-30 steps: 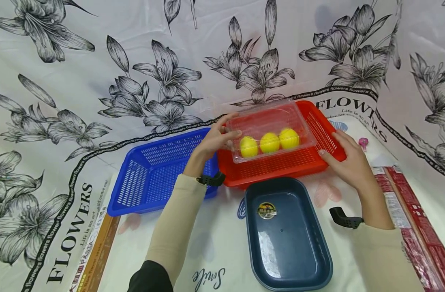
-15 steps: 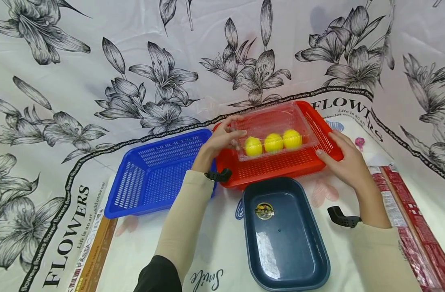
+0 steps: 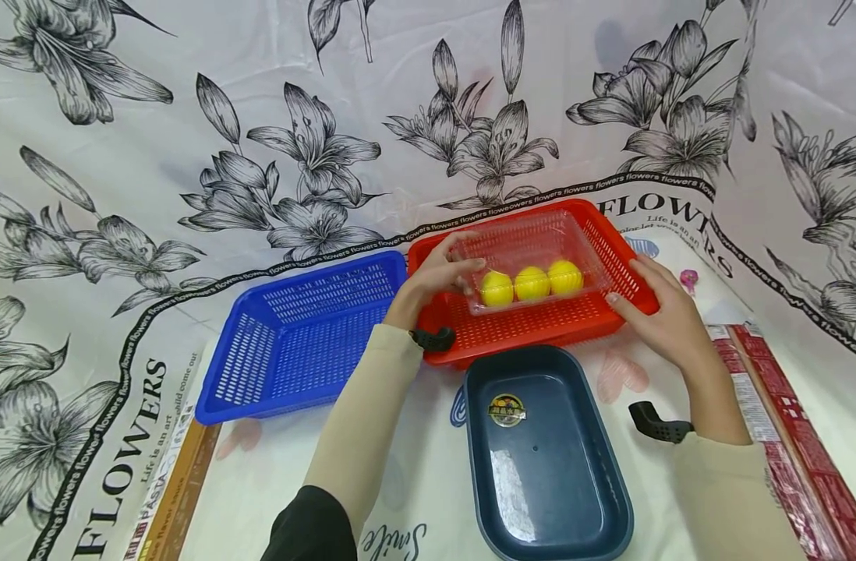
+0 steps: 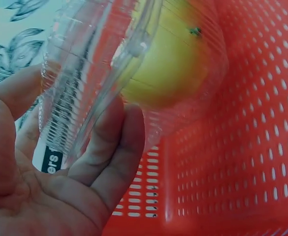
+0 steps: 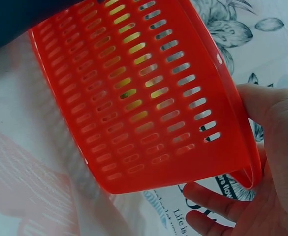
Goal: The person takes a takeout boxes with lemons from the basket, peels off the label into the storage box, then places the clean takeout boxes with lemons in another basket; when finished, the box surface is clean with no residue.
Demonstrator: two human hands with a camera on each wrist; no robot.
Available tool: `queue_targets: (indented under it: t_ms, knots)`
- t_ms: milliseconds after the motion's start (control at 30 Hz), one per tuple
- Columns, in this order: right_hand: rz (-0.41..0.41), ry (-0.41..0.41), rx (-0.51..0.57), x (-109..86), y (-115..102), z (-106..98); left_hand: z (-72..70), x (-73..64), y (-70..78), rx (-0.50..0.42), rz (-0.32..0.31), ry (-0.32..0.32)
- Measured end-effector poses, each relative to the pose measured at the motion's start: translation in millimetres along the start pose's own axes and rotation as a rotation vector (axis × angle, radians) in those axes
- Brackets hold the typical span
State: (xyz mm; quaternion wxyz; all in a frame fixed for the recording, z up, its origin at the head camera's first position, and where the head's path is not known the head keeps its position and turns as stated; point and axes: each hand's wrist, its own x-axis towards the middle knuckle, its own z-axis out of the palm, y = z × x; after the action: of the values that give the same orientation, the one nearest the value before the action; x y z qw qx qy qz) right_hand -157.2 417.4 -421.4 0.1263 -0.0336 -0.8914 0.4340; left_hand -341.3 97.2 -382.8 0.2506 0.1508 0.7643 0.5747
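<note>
A clear plastic clamshell box [image 3: 522,241] holds 3 round yellow fruits [image 3: 532,284] in a row. My left hand [image 3: 435,276] grips the box by its left end, thumb on the near side; in the left wrist view the fingers [image 4: 126,132] curl under the clear edge. Tilted, the box sits within the outline of the red perforated basket [image 3: 512,327]. At the basket's right corner, my right hand [image 3: 670,315] holds the rim between thumb and fingers. Through the slots in the right wrist view, yellow fruit [image 5: 134,44] shows.
To the left stands a blue perforated basket [image 3: 309,339]. A dark blue tray [image 3: 540,467] with a round sticker lies in front of the red basket. Red packaging [image 3: 786,421] is at the right edge, and a flower-print cloth [image 3: 316,156] rises behind.
My left hand and the clear box have shifted right and slightly down, lower into the red basket. My right hand stays at the basket's corner.
</note>
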Motion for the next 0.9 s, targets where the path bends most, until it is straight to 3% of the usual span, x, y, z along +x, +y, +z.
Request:
queue_targets:
  t_ms: [667,900]
  knots:
    - [-0.008,0.014,0.017,0.6,1.8,1.4,7.6,7.5,-8.8,0.128,-0.008,-0.055]
    - [0.005,0.022,0.018,0.4,1.2,1.2,9.4,8.7,-10.7,0.160,0.010,-0.040]
